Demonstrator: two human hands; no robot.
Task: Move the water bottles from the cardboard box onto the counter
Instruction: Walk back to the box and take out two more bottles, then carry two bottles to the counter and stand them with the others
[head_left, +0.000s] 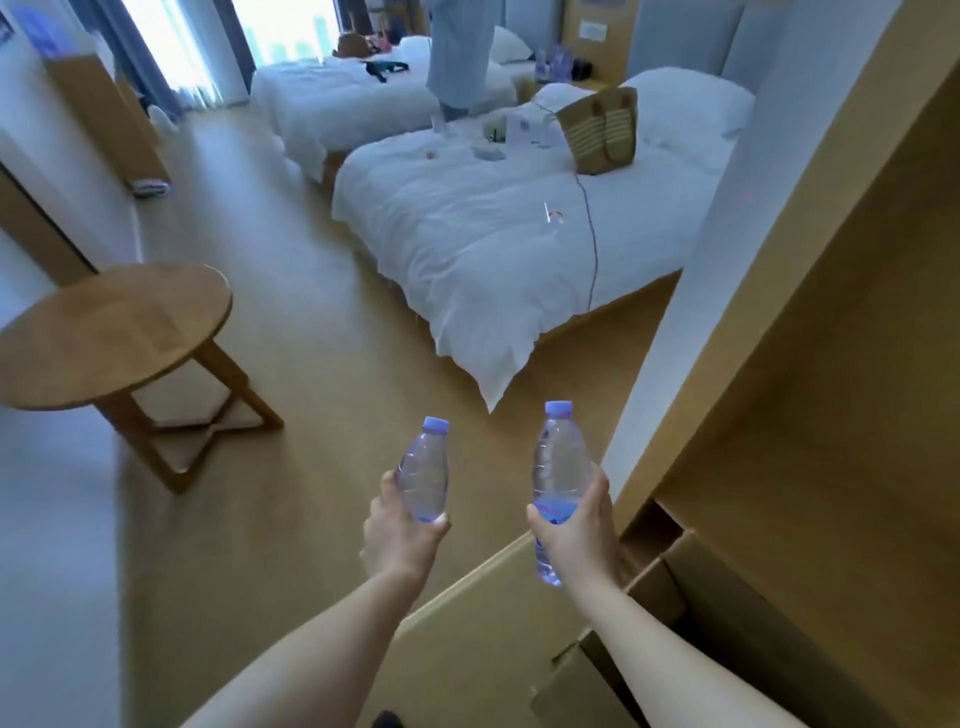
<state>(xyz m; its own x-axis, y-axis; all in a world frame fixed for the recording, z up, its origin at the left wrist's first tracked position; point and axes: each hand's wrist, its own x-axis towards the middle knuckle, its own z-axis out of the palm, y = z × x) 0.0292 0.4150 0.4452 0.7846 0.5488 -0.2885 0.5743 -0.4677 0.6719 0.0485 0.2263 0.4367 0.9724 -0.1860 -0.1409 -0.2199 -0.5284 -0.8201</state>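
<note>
Two water bottles upright: left hand (402, 538) grips one (423, 475), right hand (574, 530) the other (558, 478).

Wood-look floor (322, 364), round wooden table (111, 332) at left, two white beds (498, 234) side by side, striped bag (602, 132) on the nearer bed, bright window (291, 31) behind, tan wooden panels (831, 364) at right

The left hand (402, 525) grips 1 water bottle (423, 470), the right hand (574, 525) another (558, 467), both upright over the wooden floor (291, 291). A cardboard box (649, 613) sits lower right, beside a round table (111, 332) and white bed (498, 228).
</note>
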